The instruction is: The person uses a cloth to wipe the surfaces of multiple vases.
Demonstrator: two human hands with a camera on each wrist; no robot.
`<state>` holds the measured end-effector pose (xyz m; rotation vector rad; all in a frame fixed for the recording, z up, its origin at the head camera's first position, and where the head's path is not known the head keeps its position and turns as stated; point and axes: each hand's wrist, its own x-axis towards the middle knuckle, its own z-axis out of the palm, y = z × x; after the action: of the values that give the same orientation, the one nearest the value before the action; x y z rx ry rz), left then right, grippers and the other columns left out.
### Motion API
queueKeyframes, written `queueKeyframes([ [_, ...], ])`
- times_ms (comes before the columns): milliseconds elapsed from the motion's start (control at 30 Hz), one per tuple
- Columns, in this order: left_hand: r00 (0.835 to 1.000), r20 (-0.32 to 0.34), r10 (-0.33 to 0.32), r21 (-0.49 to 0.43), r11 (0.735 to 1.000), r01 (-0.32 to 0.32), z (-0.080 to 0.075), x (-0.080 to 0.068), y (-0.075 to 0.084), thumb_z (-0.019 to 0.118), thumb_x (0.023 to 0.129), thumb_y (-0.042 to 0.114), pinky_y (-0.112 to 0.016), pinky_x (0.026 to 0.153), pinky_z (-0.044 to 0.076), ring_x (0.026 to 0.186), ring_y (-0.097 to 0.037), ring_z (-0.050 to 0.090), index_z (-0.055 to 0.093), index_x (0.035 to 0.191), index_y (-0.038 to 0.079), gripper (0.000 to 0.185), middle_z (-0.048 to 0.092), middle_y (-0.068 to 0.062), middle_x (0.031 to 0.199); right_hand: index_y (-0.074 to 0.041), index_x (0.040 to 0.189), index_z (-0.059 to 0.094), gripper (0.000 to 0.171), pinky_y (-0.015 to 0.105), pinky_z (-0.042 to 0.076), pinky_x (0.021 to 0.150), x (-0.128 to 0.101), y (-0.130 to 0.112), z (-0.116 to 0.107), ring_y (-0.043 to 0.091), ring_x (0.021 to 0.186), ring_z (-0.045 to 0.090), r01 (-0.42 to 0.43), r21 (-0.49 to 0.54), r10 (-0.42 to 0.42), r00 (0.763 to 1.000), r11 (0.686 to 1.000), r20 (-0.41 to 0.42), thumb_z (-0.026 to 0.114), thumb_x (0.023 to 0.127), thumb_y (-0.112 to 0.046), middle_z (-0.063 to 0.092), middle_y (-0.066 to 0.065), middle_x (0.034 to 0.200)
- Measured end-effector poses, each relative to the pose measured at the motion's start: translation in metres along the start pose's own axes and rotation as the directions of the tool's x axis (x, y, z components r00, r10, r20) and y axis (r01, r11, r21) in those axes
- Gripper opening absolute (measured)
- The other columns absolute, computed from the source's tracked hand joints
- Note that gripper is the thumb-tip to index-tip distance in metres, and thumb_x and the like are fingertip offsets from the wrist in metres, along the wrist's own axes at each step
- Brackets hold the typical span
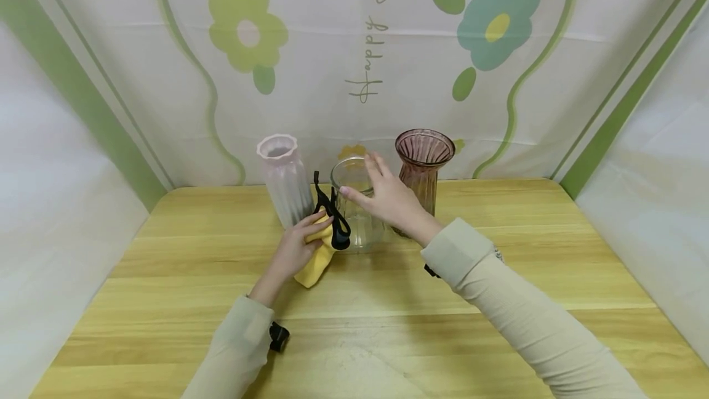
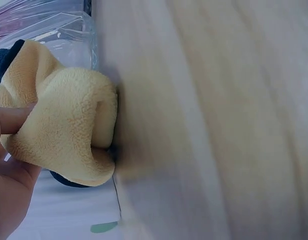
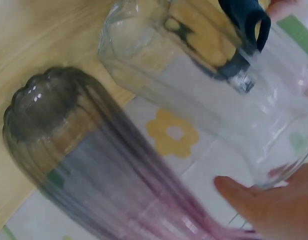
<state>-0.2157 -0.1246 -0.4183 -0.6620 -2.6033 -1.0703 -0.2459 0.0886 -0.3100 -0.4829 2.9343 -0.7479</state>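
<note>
On the pale wooden worktop three vases stand in a row near the back edge: a frosted pale-pink ribbed vase on the person's left, a squat clear glass vase in the middle, and a smoky rose-coloured fluted glass vase on the right.

The left hand holds a soft yellow fleece cloth with a dark blue edging and loop, its fingers curled round the bunched fabric. The cloth sits against the left side of the clear vase, low down, with the frosted vase just behind it. In the left wrist view the cloth is folded over the thumb, and the clear glass shows just beyond it.

The right hand reaches to the clear vase's rim, fingers spread and nearly straight. The fingertips lie at the rim, though I cannot tell whether they actually touch it. The hand passes in front of the rose vase. From the right wrist, the clear vase lies close beside the rose one, and a fingertip sits at the clear rim.

Behind the worktop hangs a white backdrop with green and teal flowers.
</note>
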Motion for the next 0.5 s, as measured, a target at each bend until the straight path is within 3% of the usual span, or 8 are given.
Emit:
queueKeyframes([
  [100, 1.0, -0.008, 0.007, 0.013, 1.0, -0.007, 0.001, -0.001, 0.0, 0.069, 0.075, -0.012, -0.048, 0.09, 0.054, 0.122, -0.043, 0.053, 0.064, 0.123, 0.005, 0.051, 0.055, -0.021, 0.135, -0.018, 0.155, 0.002, 0.089, 0.062, 0.038, 0.106, 0.003, 0.005, -0.005, 0.042, 0.144, 0.024, 0.046, -0.021, -0.045, 0.999, 0.999, 0.012, 0.041, 0.091, -0.067, -0.005, 0.005, 0.163],
  [333, 1.0, -0.017, 0.0, -0.012, 1.0, 0.0, 0.002, -0.001, -0.001, 0.067, 0.077, -0.013, -0.048, 0.093, 0.053, 0.125, -0.041, 0.052, 0.063, 0.124, 0.005, 0.051, 0.055, -0.019, 0.137, -0.011, 0.154, 0.004, 0.087, 0.058, 0.01, 0.12, 0.009, 0.018, -0.013, 0.036, 0.15, -0.002, 0.149, -0.074, -0.143, 0.986, 0.986, 0.081, 0.041, 0.094, -0.061, -0.002, 0.006, 0.163],
  [500, 0.998, -0.06, 0.013, -0.048, 0.999, -0.016, 0.0, 0.001, -0.001, 0.067, 0.076, -0.015, -0.05, 0.099, 0.049, 0.126, -0.042, 0.05, 0.062, 0.125, 0.003, 0.052, 0.054, -0.021, 0.137, -0.011, 0.154, 0.003, 0.086, 0.058, 0.008, 0.12, 0.011, 0.02, -0.014, 0.034, 0.15, -0.005, 0.16, -0.062, -0.153, 0.983, 0.985, 0.105, 0.041, 0.094, -0.059, -0.002, 0.006, 0.163],
])
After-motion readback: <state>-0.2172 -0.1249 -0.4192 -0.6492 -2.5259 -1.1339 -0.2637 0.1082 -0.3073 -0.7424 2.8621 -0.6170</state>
